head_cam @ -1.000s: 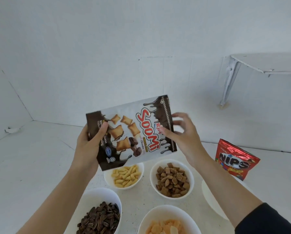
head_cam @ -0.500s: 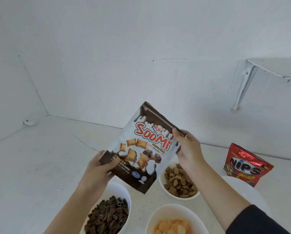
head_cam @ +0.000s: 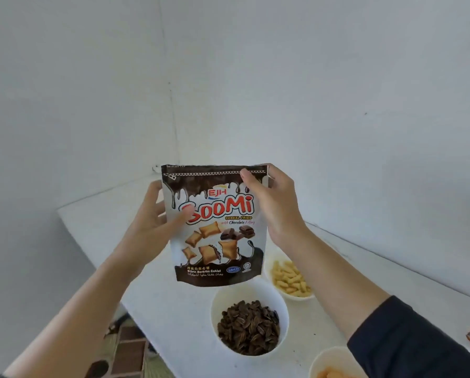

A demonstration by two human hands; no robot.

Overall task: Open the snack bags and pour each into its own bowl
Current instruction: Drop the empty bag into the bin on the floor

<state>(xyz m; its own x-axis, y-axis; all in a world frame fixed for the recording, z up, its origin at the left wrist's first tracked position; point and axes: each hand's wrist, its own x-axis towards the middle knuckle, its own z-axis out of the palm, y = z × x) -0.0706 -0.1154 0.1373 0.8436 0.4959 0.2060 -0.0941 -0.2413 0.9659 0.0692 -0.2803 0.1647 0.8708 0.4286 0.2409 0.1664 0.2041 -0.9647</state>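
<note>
In the head view, the Soomi bag hung upright in the air over the bench, printed face toward the camera. The left grip clasped its 9 o'clock edge, thumb across the front. The right grip pinched the 1 o'clock top corner, thumb on the zipper strip. A seed bowl sat at the bag's 6 o'clock and a bowl of yellow sticks at its 4 o'clock, both on the bench.

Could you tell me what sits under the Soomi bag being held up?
A white bowl of dark striped seeds stands on the table just below the bottom edge of the Soomi bag. The bag hides whatever lies on the table behind it.
</note>
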